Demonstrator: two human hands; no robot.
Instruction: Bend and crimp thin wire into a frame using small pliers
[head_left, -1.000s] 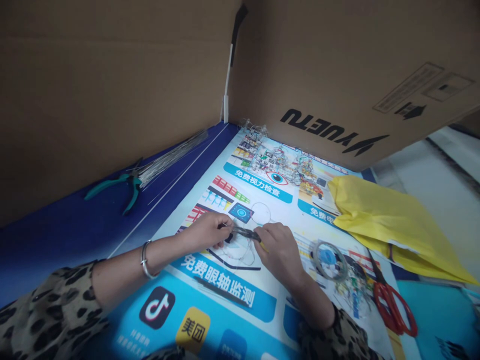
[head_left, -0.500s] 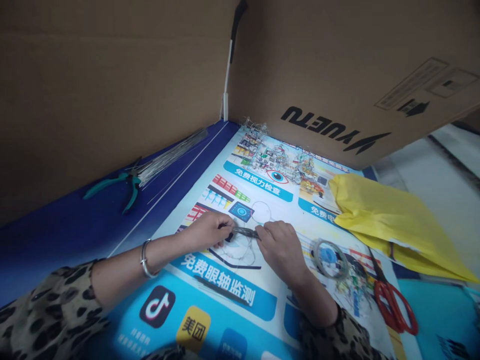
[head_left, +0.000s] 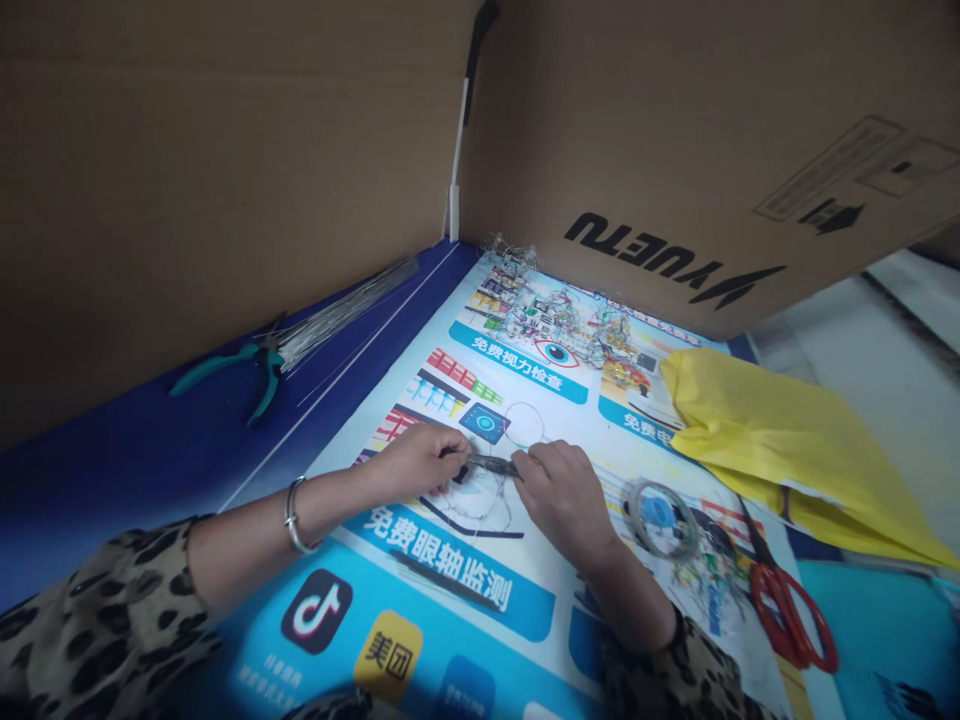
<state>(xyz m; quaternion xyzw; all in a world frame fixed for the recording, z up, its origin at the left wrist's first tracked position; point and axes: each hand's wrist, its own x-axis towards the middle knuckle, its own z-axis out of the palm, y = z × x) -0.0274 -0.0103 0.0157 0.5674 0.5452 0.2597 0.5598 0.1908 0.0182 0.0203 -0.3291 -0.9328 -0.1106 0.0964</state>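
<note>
My left hand (head_left: 418, 462) and my right hand (head_left: 564, 492) meet over a printed poster (head_left: 450, 590) on the table. Both pinch the ends of a small dark metal tool (head_left: 491, 465) that lies between them, with thin wire loops (head_left: 491, 495) hanging under it. A round wire ring (head_left: 523, 424) lies on the poster just beyond the fingers. My left wrist wears a silver bangle (head_left: 292, 517). Both sleeves have a leopard print.
Teal-handled pliers (head_left: 251, 370) and a bundle of straight wires (head_left: 337, 315) lie at the left on the blue surface. A wire coil (head_left: 660, 518), red scissors (head_left: 791, 605) and a yellow bag (head_left: 780, 440) sit at the right. Small wire pieces (head_left: 562, 315) lie near the cardboard walls (head_left: 225, 180).
My right hand has slid slightly up and left toward my left hand; the yellow bit under its fingers no longer shows. The left hand has stayed in place.
</note>
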